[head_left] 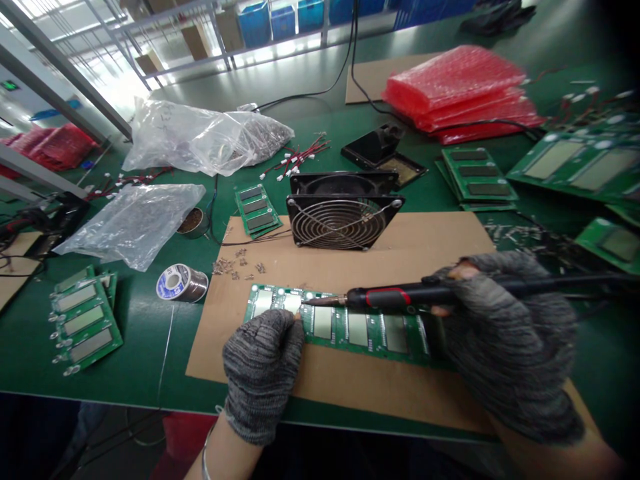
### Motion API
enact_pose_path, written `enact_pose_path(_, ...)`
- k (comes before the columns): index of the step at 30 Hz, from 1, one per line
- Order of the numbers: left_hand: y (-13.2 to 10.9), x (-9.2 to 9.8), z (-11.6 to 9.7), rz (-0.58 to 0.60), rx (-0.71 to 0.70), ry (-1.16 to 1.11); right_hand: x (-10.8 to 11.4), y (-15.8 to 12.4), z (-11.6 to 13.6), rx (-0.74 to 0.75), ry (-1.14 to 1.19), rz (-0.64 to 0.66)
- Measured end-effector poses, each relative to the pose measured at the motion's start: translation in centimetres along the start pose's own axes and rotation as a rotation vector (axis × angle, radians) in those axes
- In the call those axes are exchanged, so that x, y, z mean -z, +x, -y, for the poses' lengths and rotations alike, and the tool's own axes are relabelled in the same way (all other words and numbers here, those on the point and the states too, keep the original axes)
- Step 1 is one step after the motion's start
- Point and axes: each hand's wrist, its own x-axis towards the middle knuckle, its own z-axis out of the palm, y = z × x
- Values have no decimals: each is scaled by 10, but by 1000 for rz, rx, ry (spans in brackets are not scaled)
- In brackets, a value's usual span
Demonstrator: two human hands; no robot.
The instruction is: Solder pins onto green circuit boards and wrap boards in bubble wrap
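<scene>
A long green circuit board (358, 329) with several pale rectangular panels lies on a brown cardboard sheet. My right hand (505, 327), in a grey knitted glove with bare fingertips, is closed around a soldering iron (390, 296). The iron points left, and its tip is over the upper left part of the board. My left hand (265, 363), gloved alike, rests at the board's near left edge with thumb and fingers pinched close to the tip. Whatever is in that pinch is too small to make out. Behind the board stands a black fan (343, 220) with a wire grille.
Solder spool (182, 284) and small metal parts (235, 263) are left of the board. Stacked boards (87, 320) lie further left, others (477, 177) at right. Behind are plastic bags (210, 137), an iron stand (380, 150) and red bubble wrap (455, 90). The cardboard (430, 240) shows around the fan.
</scene>
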Motion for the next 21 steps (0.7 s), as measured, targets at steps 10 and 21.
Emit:
enact_pose_path(10, 3, 4, -6, -16, 102, -10, 3, 0, -7, 271, -184, -18)
enact_pose_path(21, -4, 7, -7, 43, 154, -93, 4, 0, -9, 309, -213, -15)
